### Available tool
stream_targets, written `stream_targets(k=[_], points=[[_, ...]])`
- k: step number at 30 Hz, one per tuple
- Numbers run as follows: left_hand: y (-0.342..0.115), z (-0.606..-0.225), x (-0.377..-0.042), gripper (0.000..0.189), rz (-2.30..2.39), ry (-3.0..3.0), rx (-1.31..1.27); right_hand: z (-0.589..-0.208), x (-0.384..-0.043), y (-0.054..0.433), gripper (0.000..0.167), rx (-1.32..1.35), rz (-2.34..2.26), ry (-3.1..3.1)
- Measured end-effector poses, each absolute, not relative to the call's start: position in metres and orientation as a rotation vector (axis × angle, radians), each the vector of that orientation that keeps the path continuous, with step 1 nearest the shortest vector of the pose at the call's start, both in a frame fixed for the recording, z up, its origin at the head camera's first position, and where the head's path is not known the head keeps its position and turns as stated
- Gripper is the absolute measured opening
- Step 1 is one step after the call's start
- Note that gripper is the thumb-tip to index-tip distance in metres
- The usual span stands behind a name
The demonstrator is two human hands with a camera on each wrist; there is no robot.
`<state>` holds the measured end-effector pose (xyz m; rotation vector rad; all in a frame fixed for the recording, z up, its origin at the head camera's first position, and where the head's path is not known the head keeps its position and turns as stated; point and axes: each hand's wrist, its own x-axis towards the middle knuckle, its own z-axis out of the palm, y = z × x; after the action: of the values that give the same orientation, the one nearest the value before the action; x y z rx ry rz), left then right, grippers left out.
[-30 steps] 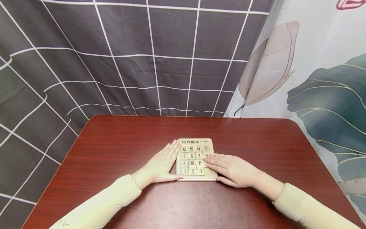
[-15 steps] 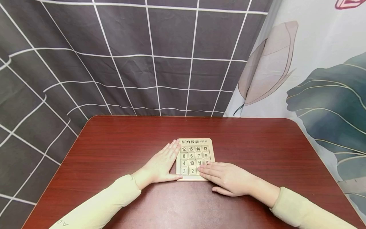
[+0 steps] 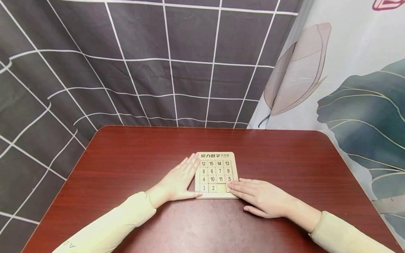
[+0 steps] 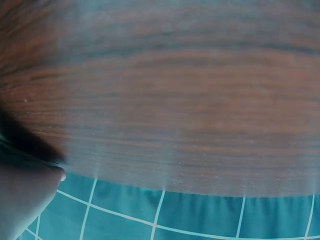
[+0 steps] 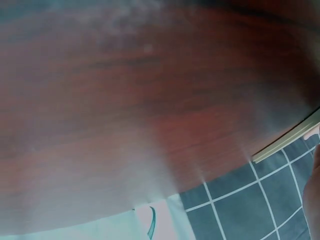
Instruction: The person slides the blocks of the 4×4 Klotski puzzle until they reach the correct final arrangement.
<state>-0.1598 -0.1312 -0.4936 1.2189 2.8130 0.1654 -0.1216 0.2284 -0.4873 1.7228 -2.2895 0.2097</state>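
Observation:
A pale sliding number puzzle (image 3: 217,196) lies flat on the table, its numbered tiles in a square grid under a line of dark characters. My left hand (image 3: 173,182) rests along its left edge, fingers straight and thumb spread to the lower left corner. With straight fingers, my right hand (image 3: 264,197) touches the bottom right tile (image 3: 228,187), whose number the fingertips mostly cover. A gap (image 3: 221,188) shows between that tile and tile 2 (image 3: 213,188). In the right wrist view the puzzle's edge (image 5: 285,141) appears at the right.
The reddish-brown wooden table (image 3: 142,147) has rounded far corners. Behind it hangs a dark grey curtain (image 3: 190,38) with a white grid. A white curtain with large leaf prints (image 3: 367,105) hangs at the right.
My right hand first moved down and left onto the bottom row, then back right. Tile 1 slid right into the corner, leaving a gap beside tile 2. My left hand stayed in place.

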Motion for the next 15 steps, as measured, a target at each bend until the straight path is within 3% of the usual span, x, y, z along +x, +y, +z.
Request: stream_targets(k=[15], points=[[-0.133,-0.492,-0.161,0.112,0.171,2.806,1.224,-0.482,-0.133,0.179,0.062,1.836,0.186,-2.207]])
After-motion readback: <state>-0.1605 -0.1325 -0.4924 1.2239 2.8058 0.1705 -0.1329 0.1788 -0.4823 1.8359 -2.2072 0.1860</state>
